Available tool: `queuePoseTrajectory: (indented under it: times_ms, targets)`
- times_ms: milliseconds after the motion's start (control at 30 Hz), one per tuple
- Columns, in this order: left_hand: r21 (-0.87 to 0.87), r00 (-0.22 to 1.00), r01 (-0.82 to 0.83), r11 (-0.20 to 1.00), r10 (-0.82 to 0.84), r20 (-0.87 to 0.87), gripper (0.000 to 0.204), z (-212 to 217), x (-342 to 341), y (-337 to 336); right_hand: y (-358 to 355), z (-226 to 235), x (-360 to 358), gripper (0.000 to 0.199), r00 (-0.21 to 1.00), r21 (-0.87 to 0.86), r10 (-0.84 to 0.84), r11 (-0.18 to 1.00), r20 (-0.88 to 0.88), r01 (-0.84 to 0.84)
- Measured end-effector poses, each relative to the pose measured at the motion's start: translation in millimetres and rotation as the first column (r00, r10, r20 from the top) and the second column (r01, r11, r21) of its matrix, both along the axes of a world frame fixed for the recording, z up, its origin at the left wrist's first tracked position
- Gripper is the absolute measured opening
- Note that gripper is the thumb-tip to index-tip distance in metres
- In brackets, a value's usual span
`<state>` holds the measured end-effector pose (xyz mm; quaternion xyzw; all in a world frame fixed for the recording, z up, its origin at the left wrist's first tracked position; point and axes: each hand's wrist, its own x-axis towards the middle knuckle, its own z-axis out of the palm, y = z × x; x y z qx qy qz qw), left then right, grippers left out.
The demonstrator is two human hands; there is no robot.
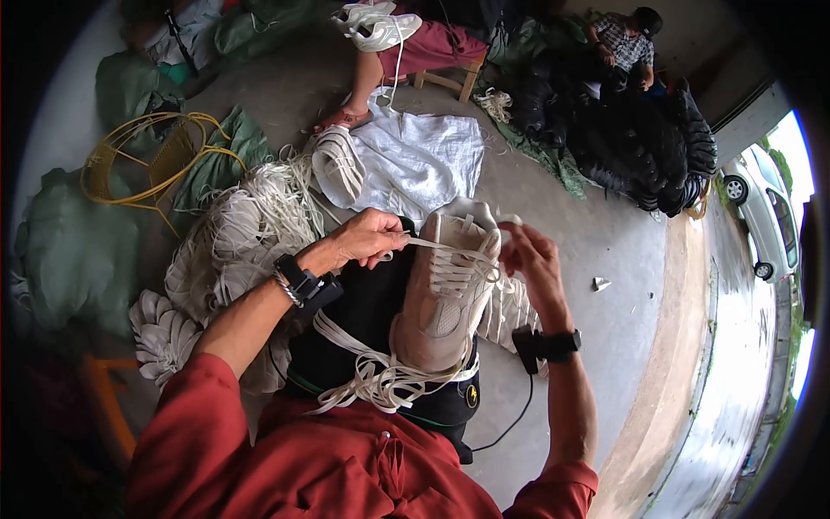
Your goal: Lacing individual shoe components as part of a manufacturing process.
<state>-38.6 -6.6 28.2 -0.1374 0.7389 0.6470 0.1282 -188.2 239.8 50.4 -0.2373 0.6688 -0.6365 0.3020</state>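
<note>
A white shoe upper lies across my lap, its collar pointing away from me and its toe toward me. My left hand, to the left of the collar, pinches a flat white shoelace that stretches over to the eyelets. Crossed rows of lace run down the front of the upper. On the right side my right hand has its fingers curled beside the eyelet edge; what they hold, if anything, I cannot make out. A loose bundle of white laces rests on my lap below the toe.
Left of me sits a large heap of white uppers and laces. Beyond lie a white sack and a yellow frame chair. A co-worker's knee bears another white shoe. At far right, a person sits behind a black pile.
</note>
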Motion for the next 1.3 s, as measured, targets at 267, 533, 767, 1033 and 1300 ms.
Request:
queuePoseTrajectory:
  times_ms: [267, 533, 767, 1033, 1300]
  targets:
    - [0.133, 0.988, -0.117, 0.984, 0.128, -0.085, 0.024, -8, 4, 1, 7, -3, 4, 0.022, 0.976, 0.076, -0.015, 0.997, -0.215, 0.032]
    - [0.168, 0.993, -0.088, 0.982, 0.1, -0.063, 0.022, -10, 3, 0, 23, -15, 30, 0.015, 0.993, 0.346, 0.026, 0.938, -0.117, 0.016]
    - [0.122, 0.995, -0.029, 0.992, 0.04, -0.089, 0.017, -12, 5, 0, 35, -37, 37, 0.006, 0.588, -0.361, 0.242, 0.928, 0.772, 0.092]
    - [0.216, 0.986, -0.123, 0.969, 0.144, -0.084, 0.015, -8, 9, -4, 14, -59, 44, 0.014, 0.437, -0.668, 0.514, 0.648, 0.738, 0.366]
    - [0.072, 0.863, -0.496, 0.865, 0.5, -0.067, 0.01, -18, 53, -70, 8, -55, 42, 0.027, 0.483, -0.556, 0.364, 0.755, 0.796, 0.347]
